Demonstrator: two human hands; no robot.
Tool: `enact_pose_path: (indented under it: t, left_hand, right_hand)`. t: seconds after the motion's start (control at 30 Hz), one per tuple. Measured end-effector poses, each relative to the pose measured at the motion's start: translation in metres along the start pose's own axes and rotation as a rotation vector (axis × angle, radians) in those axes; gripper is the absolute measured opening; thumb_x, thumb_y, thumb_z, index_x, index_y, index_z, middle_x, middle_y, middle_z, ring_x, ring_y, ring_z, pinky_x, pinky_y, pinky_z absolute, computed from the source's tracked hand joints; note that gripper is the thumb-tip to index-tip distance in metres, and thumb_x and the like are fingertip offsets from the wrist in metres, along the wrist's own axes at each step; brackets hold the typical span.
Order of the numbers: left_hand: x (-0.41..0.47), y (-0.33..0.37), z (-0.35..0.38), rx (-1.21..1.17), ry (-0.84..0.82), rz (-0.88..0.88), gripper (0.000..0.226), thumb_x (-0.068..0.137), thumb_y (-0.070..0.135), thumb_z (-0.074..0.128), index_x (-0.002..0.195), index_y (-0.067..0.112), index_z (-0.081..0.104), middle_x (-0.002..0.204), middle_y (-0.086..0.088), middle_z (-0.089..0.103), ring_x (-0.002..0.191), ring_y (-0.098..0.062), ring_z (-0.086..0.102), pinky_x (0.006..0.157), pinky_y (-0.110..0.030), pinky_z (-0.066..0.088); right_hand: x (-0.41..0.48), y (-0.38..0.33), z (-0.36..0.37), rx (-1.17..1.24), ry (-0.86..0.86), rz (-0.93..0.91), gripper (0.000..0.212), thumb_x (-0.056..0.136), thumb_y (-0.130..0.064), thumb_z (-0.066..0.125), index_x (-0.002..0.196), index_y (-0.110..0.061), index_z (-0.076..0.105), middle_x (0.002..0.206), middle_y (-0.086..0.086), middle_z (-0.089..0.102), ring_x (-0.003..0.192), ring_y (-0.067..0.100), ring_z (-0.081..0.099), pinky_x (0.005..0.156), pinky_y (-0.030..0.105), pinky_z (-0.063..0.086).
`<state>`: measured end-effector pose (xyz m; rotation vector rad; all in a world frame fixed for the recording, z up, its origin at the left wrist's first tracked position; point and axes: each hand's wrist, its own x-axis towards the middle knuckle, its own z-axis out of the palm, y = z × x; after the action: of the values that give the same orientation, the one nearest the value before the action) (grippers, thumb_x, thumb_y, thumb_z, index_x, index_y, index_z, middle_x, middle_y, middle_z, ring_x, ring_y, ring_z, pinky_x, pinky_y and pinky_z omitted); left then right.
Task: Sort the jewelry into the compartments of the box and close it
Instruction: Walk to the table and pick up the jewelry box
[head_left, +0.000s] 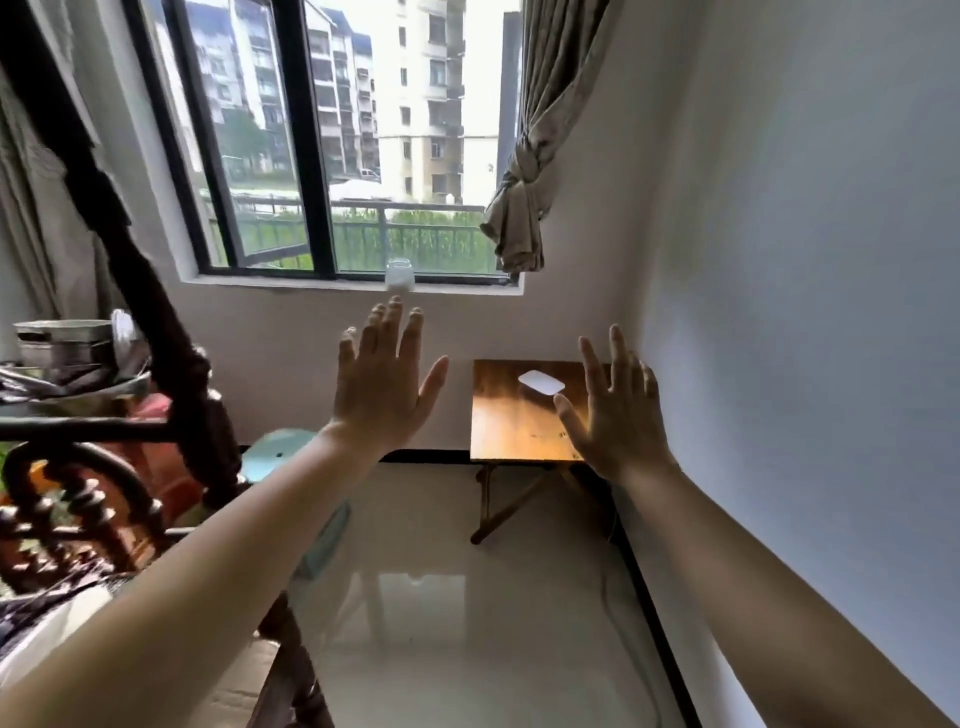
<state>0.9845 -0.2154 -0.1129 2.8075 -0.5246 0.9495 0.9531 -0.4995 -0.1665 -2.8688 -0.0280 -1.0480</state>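
Observation:
A small white box (542, 383) lies shut on a wooden folding table (511, 421) against the far wall. My left hand (382, 379) is raised in the air with its fingers spread, left of the table and empty. My right hand (615, 410) is also raised and spread, empty, in front of the table's right side and just right of the box. No loose jewelry can be made out.
A glass jar (399, 274) stands on the window sill. Dark carved wooden furniture (171, 364) and clutter fill the left side. A teal stool (278, 449) sits left of the table. The white wall (805, 312) runs along the right, glossy floor below.

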Motion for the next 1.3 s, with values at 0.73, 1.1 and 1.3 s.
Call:
enact_pose_path:
  t: [0.73, 1.1, 1.3]
  left_hand:
    - [0.409, 0.008, 0.422, -0.066, -0.295, 0.133, 0.066, 0.101, 0.052, 0.037, 0.152, 0.011, 0.031, 0.161, -0.016, 0.026, 0.147, -0.031, 0.028, 0.114, -0.05, 0.027]
    - [0.581, -0.023, 0.632, -0.192, -0.402, 0.191, 0.068, 0.1, 0.055, 0.032, 0.154, 0.013, 0.029, 0.162, -0.015, 0.025, 0.147, -0.033, 0.027, 0.113, -0.049, 0.03]
    - [0.66, -0.028, 0.748, -0.282, -0.55, 0.353, 0.069, 0.1, 0.058, 0.028, 0.155, 0.016, 0.026, 0.164, -0.013, 0.022, 0.148, -0.03, 0.025, 0.113, -0.047, 0.03]
  right_hand:
    - [0.356, 0.26, 0.373, 0.047, -0.164, 0.235, 0.079, 0.096, -0.051, 0.05, 0.159, -0.019, 0.013, 0.165, 0.02, 0.004, 0.147, 0.041, 0.021, 0.117, 0.055, 0.024]
    - [0.463, 0.331, 0.543, -0.092, -0.253, 0.346, 0.079, 0.098, -0.052, 0.046, 0.16, -0.019, 0.01, 0.165, 0.02, 0.006, 0.147, 0.038, 0.024, 0.117, 0.052, 0.028]
    - [0.509, 0.353, 0.625, -0.163, -0.36, 0.502, 0.078, 0.1, -0.053, 0.041, 0.16, -0.017, 0.007, 0.165, 0.019, 0.005, 0.149, 0.035, 0.022, 0.117, 0.046, 0.026]
